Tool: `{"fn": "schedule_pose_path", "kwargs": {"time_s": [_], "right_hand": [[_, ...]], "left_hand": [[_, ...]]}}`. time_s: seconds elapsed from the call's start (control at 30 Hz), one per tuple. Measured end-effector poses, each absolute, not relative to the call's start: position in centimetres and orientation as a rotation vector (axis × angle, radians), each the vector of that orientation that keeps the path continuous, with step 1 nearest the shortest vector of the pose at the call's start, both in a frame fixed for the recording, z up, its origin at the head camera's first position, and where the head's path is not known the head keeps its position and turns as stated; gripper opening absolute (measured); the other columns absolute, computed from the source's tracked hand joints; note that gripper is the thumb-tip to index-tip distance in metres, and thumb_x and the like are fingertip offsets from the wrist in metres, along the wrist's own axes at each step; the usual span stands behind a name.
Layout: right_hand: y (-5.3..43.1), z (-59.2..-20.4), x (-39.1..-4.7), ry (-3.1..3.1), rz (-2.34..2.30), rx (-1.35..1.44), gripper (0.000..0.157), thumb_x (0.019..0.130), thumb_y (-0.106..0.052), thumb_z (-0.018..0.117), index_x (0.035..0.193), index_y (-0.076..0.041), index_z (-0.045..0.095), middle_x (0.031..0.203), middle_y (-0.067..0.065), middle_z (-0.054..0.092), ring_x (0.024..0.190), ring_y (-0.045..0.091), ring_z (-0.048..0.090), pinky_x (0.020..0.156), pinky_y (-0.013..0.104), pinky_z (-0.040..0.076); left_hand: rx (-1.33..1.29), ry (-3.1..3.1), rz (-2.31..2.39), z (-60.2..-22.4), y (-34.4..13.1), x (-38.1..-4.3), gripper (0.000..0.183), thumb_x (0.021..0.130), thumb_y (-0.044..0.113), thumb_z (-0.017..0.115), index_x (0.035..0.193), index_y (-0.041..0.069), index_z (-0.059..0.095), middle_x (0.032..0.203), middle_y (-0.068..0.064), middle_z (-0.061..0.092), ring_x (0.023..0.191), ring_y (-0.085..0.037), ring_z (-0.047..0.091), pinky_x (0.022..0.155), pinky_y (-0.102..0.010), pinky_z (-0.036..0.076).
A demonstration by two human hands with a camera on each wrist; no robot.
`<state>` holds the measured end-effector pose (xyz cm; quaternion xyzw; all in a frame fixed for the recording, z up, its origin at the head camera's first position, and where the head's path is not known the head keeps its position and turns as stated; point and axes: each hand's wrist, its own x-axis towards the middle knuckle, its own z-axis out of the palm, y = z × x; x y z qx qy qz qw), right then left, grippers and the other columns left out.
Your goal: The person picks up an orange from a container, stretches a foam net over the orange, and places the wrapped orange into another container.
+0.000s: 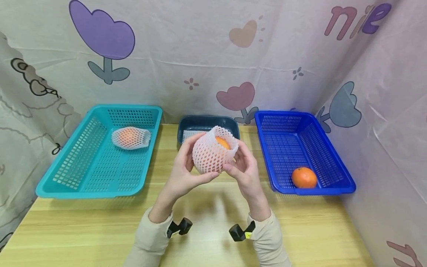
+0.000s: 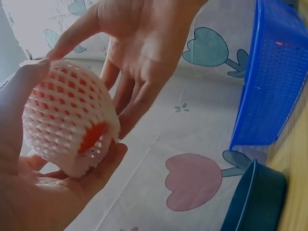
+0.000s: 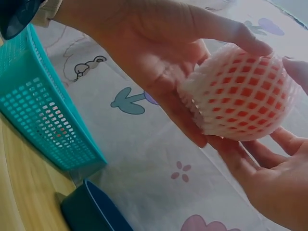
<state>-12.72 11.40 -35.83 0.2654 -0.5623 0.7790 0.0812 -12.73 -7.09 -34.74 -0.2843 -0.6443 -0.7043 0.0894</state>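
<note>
Above the table, an orange [image 1: 222,142] sits inside a white foam net sleeve [image 1: 208,155], its top showing through the sleeve's open end. My left hand [image 1: 181,172] holds the sleeved fruit from the left, thumb on the near side and fingers behind it. On the other side, my right hand [image 1: 246,171] holds the sleeve near its open rim, the thumb in front. In the right wrist view the right thumb presses on the net [image 3: 245,96] while the right fingers [image 3: 185,115] lie along the rim.
At left, a teal basket [image 1: 96,194] contains another net-wrapped orange [image 1: 129,138]. A blue basket [image 1: 310,191] at right has a bare orange [image 1: 304,178] near its front. Behind the hands, a small dark bin [image 1: 209,118] has white netting [image 1: 191,134] inside. Printed curtains surround the table [image 1: 207,244].
</note>
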Motion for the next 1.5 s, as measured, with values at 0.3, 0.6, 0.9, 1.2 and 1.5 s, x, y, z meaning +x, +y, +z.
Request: {"fn": "schedule_pose_path", "kwargs": {"time_s": [0.3, 0.6, 0.9, 1.2, 1.5], "right_hand": [[12.2, -35.7, -12.6, -1.973, 2.205, 0.755, 0.082, 0.082, -0.039, 0.081, 0.146, -0.007, 0.042, 0.14, 0.014, 0.051, 0.118, 0.029, 0.053, 0.093, 0.035, 0.053], [12.0, -36.3, -12.6, -2.125, 2.222, 0.791, 0.062, 0.085, -0.007, 0.077, 0.141, -0.012, 0.051, 0.129, 0.014, 0.055, 0.109, 0.031, 0.057, 0.083, 0.041, 0.058], [12.0, -36.7, -12.5, -1.966, 2.378, 0.803, 0.063, 0.086, -0.016, 0.077, 0.14, -0.005, 0.047, 0.13, 0.017, 0.052, 0.111, 0.03, 0.056, 0.086, 0.035, 0.056], [12.1, -36.3, -12.6, -1.977, 2.381, 0.904, 0.071, 0.085, -0.015, 0.079, 0.145, -0.006, 0.043, 0.134, 0.018, 0.05, 0.112, 0.031, 0.055, 0.086, 0.034, 0.056], [11.5, -36.3, -12.8, -1.961, 2.38, 0.903, 0.071, 0.085, -0.014, 0.08, 0.145, -0.007, 0.044, 0.134, 0.018, 0.05, 0.111, 0.03, 0.055, 0.087, 0.032, 0.055]], "left_hand": [[-0.951, -2.171, -1.667, -35.0, -8.2, -12.8, 0.092, 0.059, 0.007, 0.095, 0.14, 0.012, 0.051, 0.135, -0.004, 0.054, 0.121, -0.023, 0.051, 0.1, -0.043, 0.048], [-0.995, -2.328, -1.412, -35.2, -9.8, -12.8, 0.09, 0.062, 0.019, 0.096, 0.141, 0.017, 0.053, 0.133, 0.0, 0.052, 0.121, -0.018, 0.05, 0.099, -0.043, 0.048], [-0.854, -2.289, -1.876, -35.5, -10.4, -12.6, 0.087, 0.07, 0.005, 0.09, 0.145, 0.018, 0.047, 0.142, -0.002, 0.05, 0.12, -0.023, 0.053, 0.096, -0.038, 0.051], [-0.874, -2.153, -1.964, -35.5, -10.4, -12.6, 0.081, 0.065, -0.004, 0.089, 0.138, 0.009, 0.056, 0.135, -0.008, 0.056, 0.11, -0.025, 0.06, 0.081, -0.038, 0.059], [-0.777, -2.15, -1.793, -35.0, -10.7, -12.0, 0.076, 0.061, -0.001, 0.091, 0.131, 0.01, 0.065, 0.123, -0.006, 0.066, 0.092, -0.02, 0.067, 0.064, -0.033, 0.061]]}}
